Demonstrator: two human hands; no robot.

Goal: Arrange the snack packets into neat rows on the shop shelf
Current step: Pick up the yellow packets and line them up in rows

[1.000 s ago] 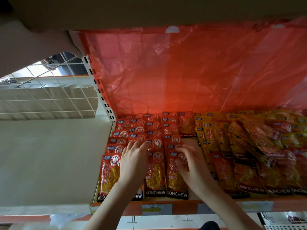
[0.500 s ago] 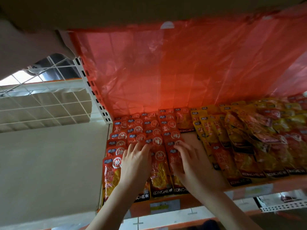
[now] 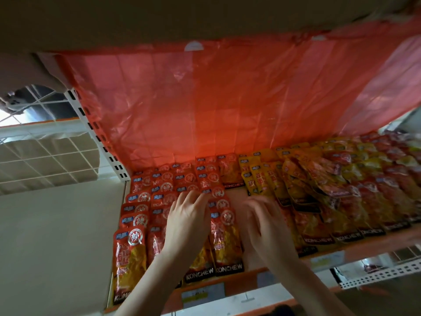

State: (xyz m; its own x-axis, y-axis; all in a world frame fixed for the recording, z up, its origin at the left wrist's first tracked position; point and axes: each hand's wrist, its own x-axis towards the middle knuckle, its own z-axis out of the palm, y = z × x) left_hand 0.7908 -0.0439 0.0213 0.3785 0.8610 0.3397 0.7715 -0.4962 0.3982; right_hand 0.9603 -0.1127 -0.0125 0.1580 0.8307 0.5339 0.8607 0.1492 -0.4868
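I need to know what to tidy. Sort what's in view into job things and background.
Job: red snack packets, yellow snack packets, shelf, left hand, right hand.
Background: red plastic sheet, wire grid, price labels.

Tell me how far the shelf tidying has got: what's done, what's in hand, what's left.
Done: the red packets at the shelf's left end lie in overlapping straight rows. In hand: the left hand rests flat on those rows, and the right hand hovers blurred over a bare strip of shelf beside them. Left: the yellow and red packets to the right, which lie heaped and crooked.
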